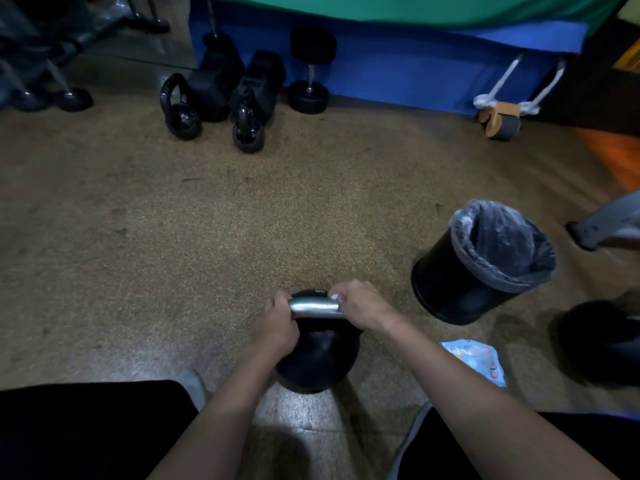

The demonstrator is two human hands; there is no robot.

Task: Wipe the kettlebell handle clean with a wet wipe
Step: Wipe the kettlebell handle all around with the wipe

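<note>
A person is looking down at a black kettlebell (318,362) that is standing upright on a speckled tan floor (207,220), low in the middle of the view, between their knees. Its silver handle (313,306) is lying crosswise on top. The left grip (277,323), a bare hand, is clenching round the left end of the handle. The right grip (362,306) is curling round the right end, pressing a white wet wipe (334,298) against the metal; only a small corner of the wipe is showing at the fingers. The bare stretch of handle between the two is shining.

To the right, near the kettlebell, a black bin (450,282) with a clear plastic liner is standing. A blue and white packet (476,358) is lying on the floor just beside the right forearm. Far across the floor, two smaller kettlebells (180,112) and several dumbbells (309,72) are sitting against a blue mat (398,74).
</note>
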